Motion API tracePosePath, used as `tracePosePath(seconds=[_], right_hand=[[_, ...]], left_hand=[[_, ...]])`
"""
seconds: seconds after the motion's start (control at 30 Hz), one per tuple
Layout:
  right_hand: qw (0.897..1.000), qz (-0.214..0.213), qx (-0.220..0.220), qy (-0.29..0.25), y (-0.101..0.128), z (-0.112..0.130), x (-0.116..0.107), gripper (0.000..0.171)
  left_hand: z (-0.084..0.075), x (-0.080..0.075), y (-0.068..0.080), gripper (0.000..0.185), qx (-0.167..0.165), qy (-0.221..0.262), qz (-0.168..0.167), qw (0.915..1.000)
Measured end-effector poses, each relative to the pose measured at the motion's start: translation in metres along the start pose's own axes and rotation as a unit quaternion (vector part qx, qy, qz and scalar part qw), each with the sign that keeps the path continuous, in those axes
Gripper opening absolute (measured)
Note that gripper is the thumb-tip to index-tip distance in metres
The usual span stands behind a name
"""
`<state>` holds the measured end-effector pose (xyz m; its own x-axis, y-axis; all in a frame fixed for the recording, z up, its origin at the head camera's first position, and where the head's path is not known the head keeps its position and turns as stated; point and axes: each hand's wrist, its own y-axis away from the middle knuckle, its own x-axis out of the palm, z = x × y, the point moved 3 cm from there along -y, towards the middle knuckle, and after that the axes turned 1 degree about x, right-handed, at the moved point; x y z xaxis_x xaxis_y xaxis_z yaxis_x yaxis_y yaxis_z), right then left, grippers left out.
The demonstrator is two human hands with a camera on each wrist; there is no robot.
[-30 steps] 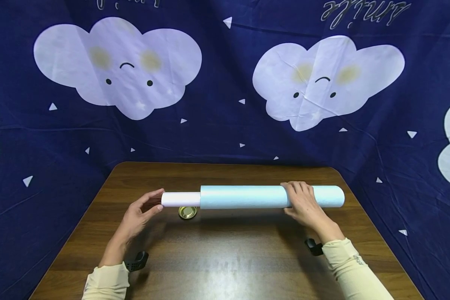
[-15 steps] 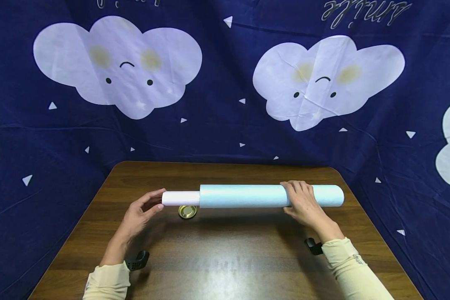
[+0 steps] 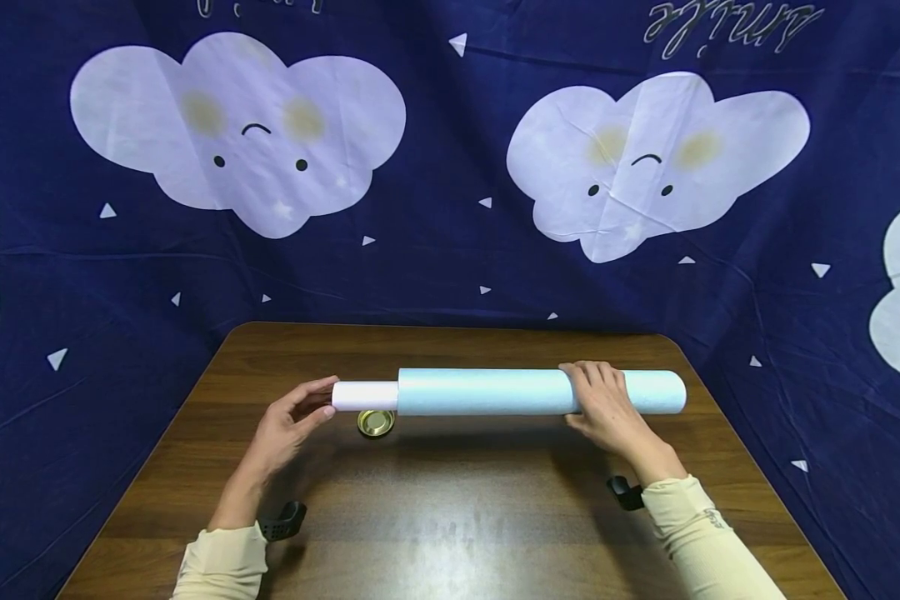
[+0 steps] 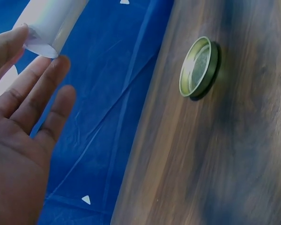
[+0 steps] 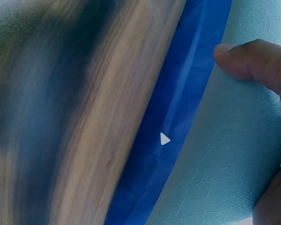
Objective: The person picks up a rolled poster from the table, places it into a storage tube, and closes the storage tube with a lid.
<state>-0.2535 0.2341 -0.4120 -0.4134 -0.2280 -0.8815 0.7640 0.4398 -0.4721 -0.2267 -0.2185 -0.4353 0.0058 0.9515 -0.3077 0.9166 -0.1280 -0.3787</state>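
A long light blue tube (image 3: 487, 392) with a wrinkled, leathery surface lies level above the table in the head view. From its left end sticks out a thinner white paper roll (image 3: 365, 396). My left hand (image 3: 285, 425) pinches the roll's outer end lightly, thumb on one side and fingertips on the other. My right hand (image 3: 607, 408) grips the blue tube right of its middle, with the thumb (image 5: 243, 58) lying along it in the right wrist view. A round gold metal lid (image 4: 196, 68) sits on the table, hollow side up, below the roll. The roll's inner part is hidden inside the tube.
The brown wooden table (image 3: 450, 508) has rounded far corners. A dark blue cloth (image 3: 450, 167) with printed clouds hangs behind it and at both sides. Black camera mounts (image 3: 285, 521) are worn at both wrists.
My left hand has moved slightly right with the paper roll, and a shorter length of it sticks out of the tube. The right hand and the tube have barely shifted.
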Motion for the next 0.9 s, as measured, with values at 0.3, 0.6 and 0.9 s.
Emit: tracePosePath(seconds=[0.3,0.6,0.9], right_hand=[[1.0,0.003,0.003,0.0,0.0,0.001,0.0,0.081],[1.0,0.0,0.0,-0.001,0.001,0.002,-0.001,0.081],[1.0,-0.008,-0.002,0.004,0.002,0.003,-0.001,0.082]], left_hand=[[-0.003,0.017,-0.003,0.042,0.005,0.014,0.008,0.9999],[-0.009,0.033,-0.005,0.042,-0.001,0.008,0.007,0.9999],[-0.013,0.053,-0.008,0.04,-0.008,-0.001,0.006,1.0]])
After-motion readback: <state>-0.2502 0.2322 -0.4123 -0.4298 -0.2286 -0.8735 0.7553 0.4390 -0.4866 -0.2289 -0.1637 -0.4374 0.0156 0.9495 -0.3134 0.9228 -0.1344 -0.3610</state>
